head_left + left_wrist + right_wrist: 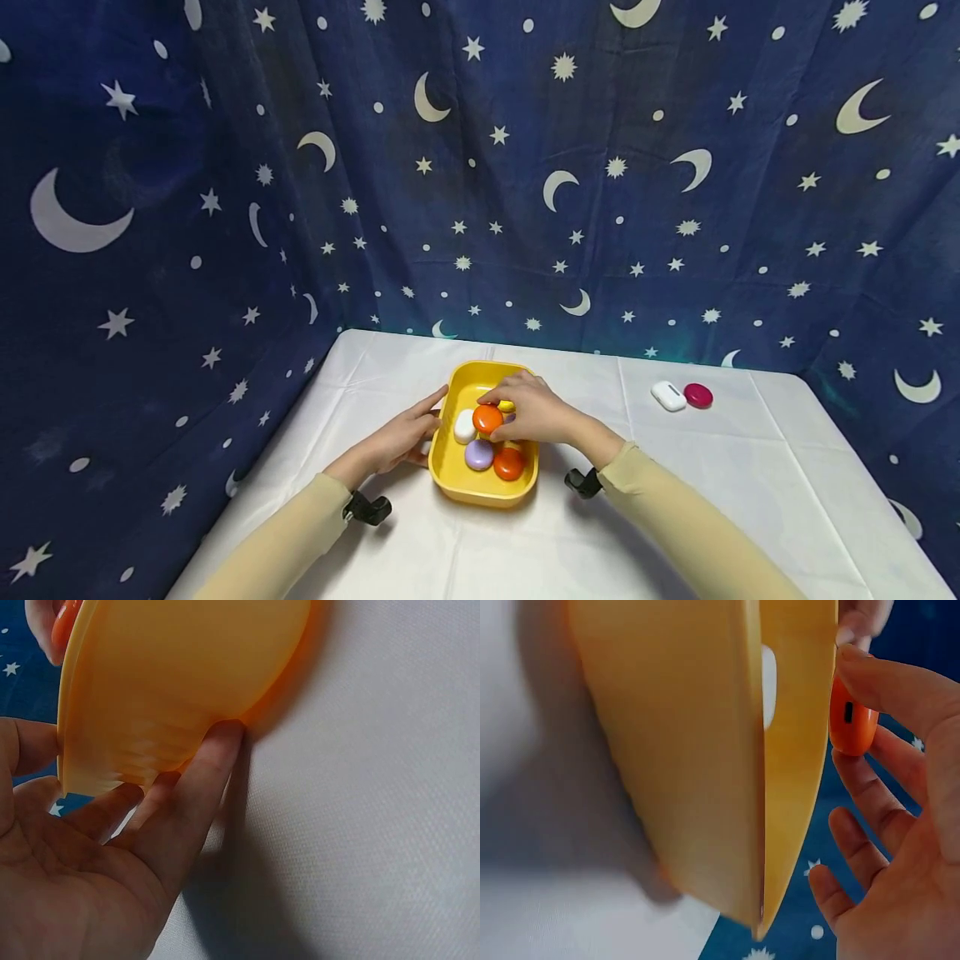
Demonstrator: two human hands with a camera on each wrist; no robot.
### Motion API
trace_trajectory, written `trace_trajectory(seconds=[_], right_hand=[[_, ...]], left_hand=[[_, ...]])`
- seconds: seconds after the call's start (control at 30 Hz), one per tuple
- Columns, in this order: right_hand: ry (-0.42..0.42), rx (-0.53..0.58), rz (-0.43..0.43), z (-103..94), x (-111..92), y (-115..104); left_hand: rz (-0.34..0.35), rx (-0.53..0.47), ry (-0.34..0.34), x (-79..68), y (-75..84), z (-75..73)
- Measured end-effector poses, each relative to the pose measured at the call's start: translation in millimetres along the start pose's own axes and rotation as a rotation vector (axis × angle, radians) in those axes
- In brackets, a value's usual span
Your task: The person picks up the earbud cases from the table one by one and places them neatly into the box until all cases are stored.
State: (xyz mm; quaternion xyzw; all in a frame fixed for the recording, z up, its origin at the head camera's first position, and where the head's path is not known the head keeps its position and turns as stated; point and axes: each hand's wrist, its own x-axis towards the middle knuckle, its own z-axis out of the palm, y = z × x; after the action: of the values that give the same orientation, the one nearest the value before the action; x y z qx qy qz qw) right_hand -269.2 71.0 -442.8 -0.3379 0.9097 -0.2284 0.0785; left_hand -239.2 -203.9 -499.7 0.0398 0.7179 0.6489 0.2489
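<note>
My right hand (pixel 528 408) pinches a glossy orange rounded case (pixel 488 419) over the yellow tray (pixel 480 498). The right wrist view shows a dark slot in the side of this orange case (pixel 853 720), between thumb and fingertips. Fairly straight fingers of my left hand (pixel 401 437) rest against the tray's left outer side, spread from rim to base in the left wrist view. Inside the tray lie a white rounded case (pixel 465 427), a lavender case (pixel 479 455) and a red-orange case (pixel 509 464). A bright yellow thing (pixel 507 407) shows partly behind the right hand.
To the right on the white-covered table (pixel 720 500) lie a small white case (pixel 669 396) and a crimson round one (pixel 698 396), side by side. A dark blue curtain (pixel 510 183) with moons and stars hangs behind the table and along its left side.
</note>
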Motion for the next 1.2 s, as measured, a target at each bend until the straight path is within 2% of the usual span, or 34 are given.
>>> trace_trajectory(seconds=[0.27, 0.6, 0.9, 1.2], right_hand=[[-0.032, -0.067, -0.075, 14.4, 14, -13], [-0.045, -0.044, -0.061, 18.5, 18, -18], [0.045, 0.013, -0.002, -0.8, -1, 0], [0.223, 0.074, 0.05, -17.1, -37, 28]], left_hand=[[0.017, -0.017, -0.037, -1.3, 1.1, -1.1], [0.008, -0.012, -0.024, -2.4, 2.2, -0.7], [0.007, 0.011, -0.005, -0.1, 6.8, 0.7], [0.014, 0.032, -0.002, -1.5, 1.4, 1.3]])
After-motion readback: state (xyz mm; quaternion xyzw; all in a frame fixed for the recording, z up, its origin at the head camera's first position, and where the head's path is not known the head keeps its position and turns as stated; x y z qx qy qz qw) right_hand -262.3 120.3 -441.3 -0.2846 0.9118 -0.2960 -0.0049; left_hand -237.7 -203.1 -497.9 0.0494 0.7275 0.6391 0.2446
